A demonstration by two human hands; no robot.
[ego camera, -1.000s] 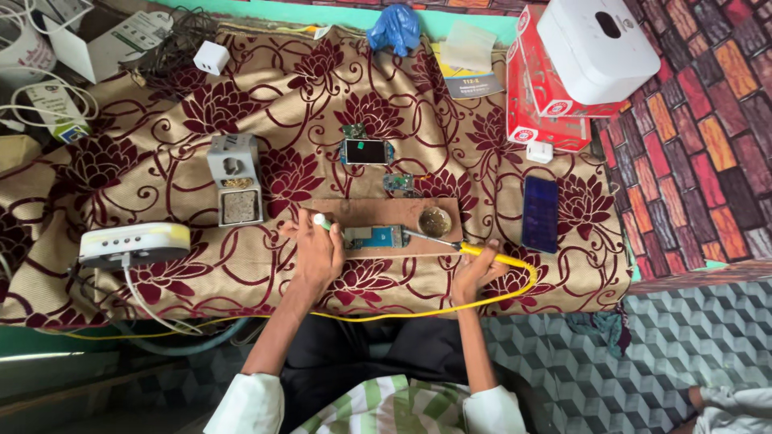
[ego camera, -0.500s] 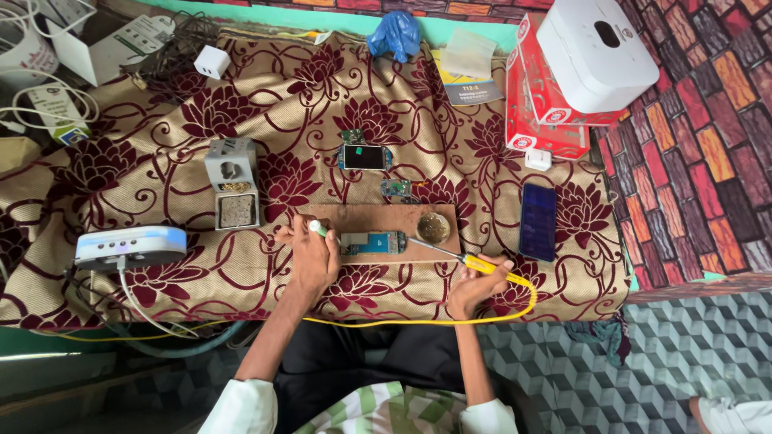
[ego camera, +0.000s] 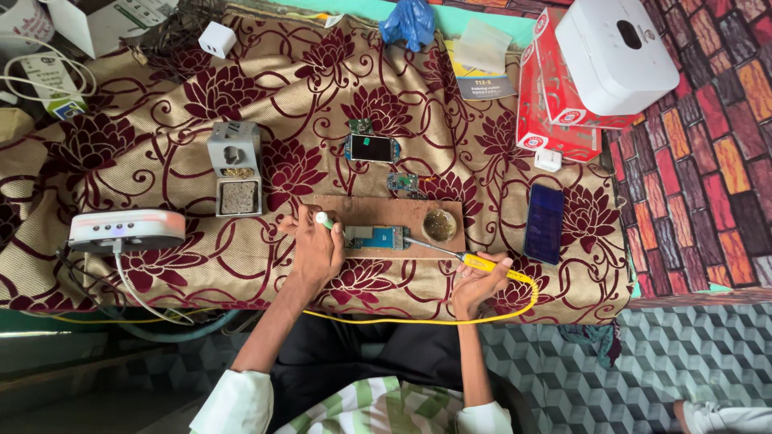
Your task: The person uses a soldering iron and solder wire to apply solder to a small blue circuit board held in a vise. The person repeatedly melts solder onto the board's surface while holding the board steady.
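Two hands work over the bench draped in gold cloth with maroon flowers [ego camera: 161, 96]. At far left a white flat box with a pink top [ego camera: 126, 229] sits beside a grey metal stand with a sponge tray [ego camera: 235, 170], within reach for wiping the tip. Your left hand [ego camera: 316, 251] is closed on a small white-and-green stick [ego camera: 323, 219], pressing near the small blue circuit board [ego camera: 376, 237] on the brown wooden board [ego camera: 386, 213], which shields the cloth. Your right hand [ego camera: 476, 283] is clamped on the yellow-handled soldering iron [ego camera: 470, 260], its tip at the board's right end. A dark phone [ego camera: 544, 223] lies apart.
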